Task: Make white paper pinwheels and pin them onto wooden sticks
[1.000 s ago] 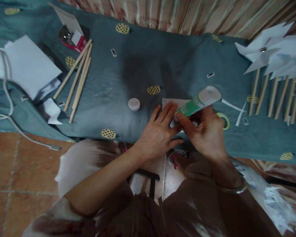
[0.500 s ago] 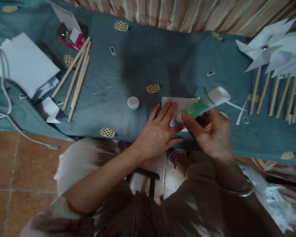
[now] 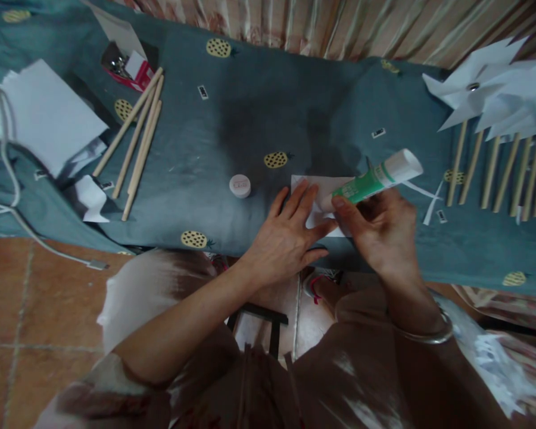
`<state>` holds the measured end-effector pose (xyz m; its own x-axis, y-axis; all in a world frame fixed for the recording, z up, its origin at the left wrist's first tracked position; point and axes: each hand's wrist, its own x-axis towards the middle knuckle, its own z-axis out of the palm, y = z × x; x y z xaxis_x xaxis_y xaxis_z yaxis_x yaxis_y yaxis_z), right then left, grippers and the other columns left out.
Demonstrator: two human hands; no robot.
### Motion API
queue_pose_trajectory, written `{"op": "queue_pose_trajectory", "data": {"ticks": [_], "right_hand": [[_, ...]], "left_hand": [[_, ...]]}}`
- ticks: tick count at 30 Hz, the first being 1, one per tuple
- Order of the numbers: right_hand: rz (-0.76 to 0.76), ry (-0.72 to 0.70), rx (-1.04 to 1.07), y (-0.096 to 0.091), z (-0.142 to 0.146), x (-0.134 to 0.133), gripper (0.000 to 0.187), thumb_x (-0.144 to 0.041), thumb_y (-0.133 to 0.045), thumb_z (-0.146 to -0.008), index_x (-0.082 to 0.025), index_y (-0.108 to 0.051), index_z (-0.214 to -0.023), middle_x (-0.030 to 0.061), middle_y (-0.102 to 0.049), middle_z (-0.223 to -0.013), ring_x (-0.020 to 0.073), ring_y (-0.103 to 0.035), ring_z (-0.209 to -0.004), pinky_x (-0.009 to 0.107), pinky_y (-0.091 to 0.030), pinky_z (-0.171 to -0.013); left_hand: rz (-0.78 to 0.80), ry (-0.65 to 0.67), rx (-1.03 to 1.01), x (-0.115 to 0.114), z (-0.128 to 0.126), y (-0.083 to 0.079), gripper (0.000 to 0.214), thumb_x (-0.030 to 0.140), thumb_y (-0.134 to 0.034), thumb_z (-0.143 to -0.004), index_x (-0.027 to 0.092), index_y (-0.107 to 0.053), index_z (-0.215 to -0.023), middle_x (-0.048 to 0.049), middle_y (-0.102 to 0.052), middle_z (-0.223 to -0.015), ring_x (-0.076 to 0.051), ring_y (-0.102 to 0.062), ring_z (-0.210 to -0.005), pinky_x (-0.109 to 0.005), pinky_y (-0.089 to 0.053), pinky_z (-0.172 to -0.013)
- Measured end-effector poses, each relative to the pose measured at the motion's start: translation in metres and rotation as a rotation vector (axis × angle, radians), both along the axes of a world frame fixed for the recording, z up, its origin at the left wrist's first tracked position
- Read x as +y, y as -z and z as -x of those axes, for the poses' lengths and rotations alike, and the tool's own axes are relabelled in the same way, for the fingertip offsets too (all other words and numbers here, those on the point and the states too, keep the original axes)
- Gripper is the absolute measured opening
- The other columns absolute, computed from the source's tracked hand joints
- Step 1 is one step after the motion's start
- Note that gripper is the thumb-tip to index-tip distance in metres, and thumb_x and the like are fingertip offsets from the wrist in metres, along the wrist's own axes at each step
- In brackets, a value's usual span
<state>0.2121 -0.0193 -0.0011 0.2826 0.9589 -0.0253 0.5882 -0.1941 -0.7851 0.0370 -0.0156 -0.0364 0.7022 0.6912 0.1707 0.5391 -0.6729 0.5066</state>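
A small white sheet of paper (image 3: 335,183) lies near the front edge of the table. My left hand (image 3: 286,229) rests flat on its left side, fingers spread, pressing it to the cloth. In my right hand (image 3: 384,232) is a green and white glue stick (image 3: 370,179), held at a slant with its lower end against the paper. The fingers partly hide that end. Left of my left hand, the white glue cap (image 3: 240,186) stands on the cloth.
Wooden sticks (image 3: 138,143) and a red box of metal pins (image 3: 129,68) lie at the left, beside stacked white paper (image 3: 49,113) and a white cable (image 3: 13,179). Several paper pinwheels (image 3: 477,89) lie at the right. Paper strips (image 3: 431,205) are near my right hand.
The glue stick has tilted lower to the right, and its tip has shifted slightly up on the paper. My left hand still holds the paper down.
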Motion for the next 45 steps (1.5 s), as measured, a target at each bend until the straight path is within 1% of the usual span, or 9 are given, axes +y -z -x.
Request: {"op": "queue_pose_trajectory", "data": {"ticks": [3, 8, 14, 20, 26, 32, 36, 40, 45], "right_hand": [[0.008, -0.03, -0.051, 0.0, -0.003, -0.003, 0.031, -0.052, -0.07, -0.079, -0.023, -0.063, -0.085, 0.0018, -0.067, -0.073, 0.0202, -0.065, -0.068, 0.037, -0.051, -0.066], [-0.021, -0.087, -0.028, 0.004, -0.006, -0.007, 0.026, -0.048, -0.072, -0.08, -0.024, -0.065, -0.088, 0.0033, -0.07, -0.076, 0.0199, -0.065, -0.067, 0.034, -0.051, -0.061], [0.018, -0.071, -0.013, 0.003, -0.001, -0.01, 0.026, -0.047, -0.072, -0.08, -0.023, -0.066, -0.085, 0.0032, -0.071, -0.077, 0.0198, -0.066, -0.067, 0.035, -0.052, -0.062], [-0.029, -0.081, 0.044, 0.006, 0.003, -0.007, 0.026, -0.047, -0.072, -0.08, -0.023, -0.064, -0.086, 0.0022, -0.07, -0.076, 0.0195, -0.067, -0.07, 0.034, -0.053, -0.065], [-0.031, -0.074, -0.075, 0.003, 0.003, -0.003, 0.024, -0.045, -0.071, -0.082, -0.022, -0.064, -0.087, 0.0033, -0.07, -0.076, 0.0203, -0.067, -0.069, 0.035, -0.053, -0.065], [0.001, -0.063, -0.128, 0.0, -0.003, -0.007, 0.03, -0.051, -0.071, -0.079, -0.022, -0.064, -0.085, 0.0034, -0.07, -0.075, 0.0198, -0.065, -0.065, 0.034, -0.05, -0.059], [-0.014, -0.097, -0.08, 0.002, -0.004, -0.01, 0.026, -0.046, -0.072, -0.08, -0.023, -0.065, -0.089, 0.0041, -0.071, -0.079, 0.0207, -0.067, -0.071, 0.035, -0.053, -0.063], [-0.001, -0.107, -0.025, 0.003, -0.001, -0.012, 0.025, -0.045, -0.071, -0.081, -0.022, -0.064, -0.088, 0.0047, -0.071, -0.08, 0.0219, -0.068, -0.073, 0.038, -0.055, -0.069], [0.003, -0.105, -0.006, 0.005, 0.003, -0.01, 0.028, -0.048, -0.071, -0.081, -0.022, -0.064, -0.088, 0.0033, -0.07, -0.077, 0.0208, -0.068, -0.071, 0.037, -0.055, -0.067]], "left_hand": [[-0.004, -0.002, 0.012, 0.0, -0.001, -0.001, 0.049, 0.046, -0.066, -0.087, 0.027, -0.059, -0.132, -0.0127, -0.025, -0.163, -0.04, -0.018, -0.15, -0.065, -0.018, -0.118], [-0.004, 0.004, 0.012, 0.0, -0.001, -0.005, 0.046, 0.05, -0.062, -0.089, 0.028, -0.062, -0.129, -0.0133, -0.028, -0.161, -0.042, -0.02, -0.149, -0.065, -0.02, -0.117], [-0.034, -0.003, 0.017, -0.001, -0.001, -0.004, 0.044, 0.048, -0.064, -0.088, 0.024, -0.065, -0.124, -0.0149, -0.029, -0.16, -0.044, -0.021, -0.148, -0.065, -0.02, -0.117], [-0.039, -0.005, -0.001, -0.001, -0.001, -0.001, 0.048, 0.048, -0.066, -0.086, 0.025, -0.063, -0.128, -0.013, -0.029, -0.161, -0.042, -0.022, -0.148, -0.065, -0.02, -0.117], [-0.041, -0.002, 0.002, -0.001, -0.001, -0.001, 0.047, 0.048, -0.067, -0.086, 0.025, -0.064, -0.127, -0.0139, -0.031, -0.16, -0.042, -0.022, -0.148, -0.065, -0.021, -0.116], [-0.03, -0.006, 0.013, -0.001, -0.001, -0.003, 0.048, 0.049, -0.066, -0.086, 0.027, -0.062, -0.129, -0.0118, -0.03, -0.161, -0.041, -0.021, -0.149, -0.065, -0.02, -0.117], [-0.018, 0.004, 0.042, -0.001, 0.0, -0.006, 0.047, 0.048, -0.063, -0.088, 0.028, -0.061, -0.13, -0.0121, -0.031, -0.16, -0.041, -0.02, -0.15, -0.064, -0.02, -0.118], [-0.018, 0.002, 0.064, 0.0, 0.0, -0.008, 0.046, 0.048, -0.063, -0.088, 0.027, -0.062, -0.129, -0.013, -0.032, -0.159, -0.041, -0.02, -0.149, -0.064, -0.021, -0.118], [-0.026, 0.011, 0.058, 0.0, 0.0, -0.006, 0.045, 0.047, -0.064, -0.087, 0.025, -0.063, -0.127, -0.0164, -0.031, -0.159, -0.044, -0.022, -0.148, -0.065, -0.021, -0.117]]}}
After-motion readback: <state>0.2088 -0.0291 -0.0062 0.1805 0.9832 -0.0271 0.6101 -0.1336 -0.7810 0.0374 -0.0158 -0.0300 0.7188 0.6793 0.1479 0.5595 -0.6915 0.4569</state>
